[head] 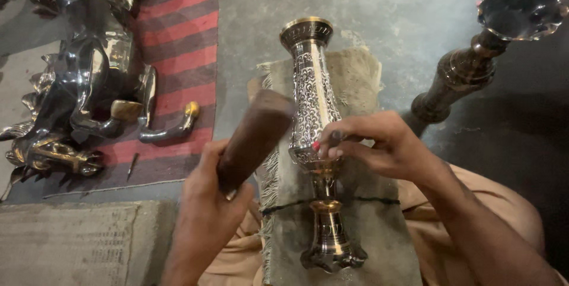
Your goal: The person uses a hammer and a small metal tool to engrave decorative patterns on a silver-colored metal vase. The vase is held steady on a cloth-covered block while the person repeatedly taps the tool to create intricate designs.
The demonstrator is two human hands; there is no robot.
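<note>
The left hand (204, 203) wrapped its grip around a brown wooden mallet (253, 138) while the right hand (379, 144) pinched a small chisel (333, 139) against the engraved metal vase (311, 102) lying on a grey cloth pad (355, 78)

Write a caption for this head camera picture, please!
Left hand grips a wooden mallet; right hand pinches a small tool against a patterned metal vase.

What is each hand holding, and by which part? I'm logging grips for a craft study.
The left hand grips a wooden mallet by its lower end. The right hand pinches a small tool against the engraved vase.
</note>
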